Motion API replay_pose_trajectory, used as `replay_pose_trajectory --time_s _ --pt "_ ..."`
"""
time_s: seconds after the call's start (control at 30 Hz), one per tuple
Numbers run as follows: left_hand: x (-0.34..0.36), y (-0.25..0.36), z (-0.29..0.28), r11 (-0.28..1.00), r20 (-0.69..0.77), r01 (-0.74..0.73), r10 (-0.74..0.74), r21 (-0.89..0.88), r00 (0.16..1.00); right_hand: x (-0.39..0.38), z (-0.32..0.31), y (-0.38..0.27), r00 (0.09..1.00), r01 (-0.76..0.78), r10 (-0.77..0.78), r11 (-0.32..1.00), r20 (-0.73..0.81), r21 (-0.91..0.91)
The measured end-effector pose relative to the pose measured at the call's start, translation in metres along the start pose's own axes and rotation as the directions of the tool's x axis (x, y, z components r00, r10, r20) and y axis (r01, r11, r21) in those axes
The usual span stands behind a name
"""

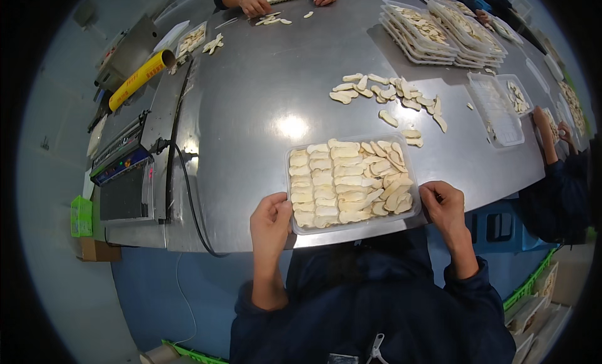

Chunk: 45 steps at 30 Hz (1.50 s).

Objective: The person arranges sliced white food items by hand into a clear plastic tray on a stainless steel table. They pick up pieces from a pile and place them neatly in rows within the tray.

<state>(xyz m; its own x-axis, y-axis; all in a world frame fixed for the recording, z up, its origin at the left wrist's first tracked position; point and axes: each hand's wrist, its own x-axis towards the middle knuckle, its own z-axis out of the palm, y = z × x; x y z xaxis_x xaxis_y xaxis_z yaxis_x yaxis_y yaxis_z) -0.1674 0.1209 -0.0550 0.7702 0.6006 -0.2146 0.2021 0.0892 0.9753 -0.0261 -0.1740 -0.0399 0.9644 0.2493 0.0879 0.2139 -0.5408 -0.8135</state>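
A clear plastic tray [414, 223] lies at the near edge of the metal table, filled with pale dried slices [326, 182] that look like mushroom. Neat overlapping rows fill its left and middle; on its right side the slices [392, 188] lie more loosely, at mixed angles. My left hand [271, 229] is closed at the tray's left rim, thumb on the near side. At the right rim, my right hand [444, 204] pinches the tray with curled fingers. Beyond the tray, loose slices [404, 91] are scattered on the metal.
Stacked filled trays [420, 35] stand at the far right, with an empty clear tray [498, 113] nearer. A sealing machine [125, 163], its black cable [188, 195] and a yellow tube [141, 80] are on the left. Other people's hands [256, 5] work across the table and at right.
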Motion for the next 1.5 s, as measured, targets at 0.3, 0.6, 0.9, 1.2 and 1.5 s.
replay_pose_trajectory --time_s 0.3,0.6,0.9,1.2,1.5 --pt "-0.006 0.004 -0.016 0.999 -0.079 0.041 -0.041 0.005 0.996 0.08 -0.006 -0.021 0.964 0.264 -0.265 0.94 0.025 -0.217" --pt "-0.009 0.01 -0.019 0.999 -0.091 0.048 -0.05 -0.023 0.995 0.166 0.034 -0.024 0.95 0.237 -0.101 0.851 0.297 -0.469" --pt "-0.004 0.006 -0.023 0.999 -0.049 0.031 -0.031 -0.01 0.998 0.164 0.038 -0.014 0.972 0.236 -0.204 0.849 0.118 -0.472" --pt "0.018 -0.003 -0.022 0.991 -0.234 -0.127 0.135 0.048 0.963 0.162 0.027 -0.017 0.973 0.165 -0.077 0.891 0.217 -0.423" --pt "0.027 -0.012 -0.019 0.973 -0.316 -0.207 0.228 0.1 0.921 0.057 0.002 -0.054 0.821 0.471 -0.365 0.868 0.438 -0.159"
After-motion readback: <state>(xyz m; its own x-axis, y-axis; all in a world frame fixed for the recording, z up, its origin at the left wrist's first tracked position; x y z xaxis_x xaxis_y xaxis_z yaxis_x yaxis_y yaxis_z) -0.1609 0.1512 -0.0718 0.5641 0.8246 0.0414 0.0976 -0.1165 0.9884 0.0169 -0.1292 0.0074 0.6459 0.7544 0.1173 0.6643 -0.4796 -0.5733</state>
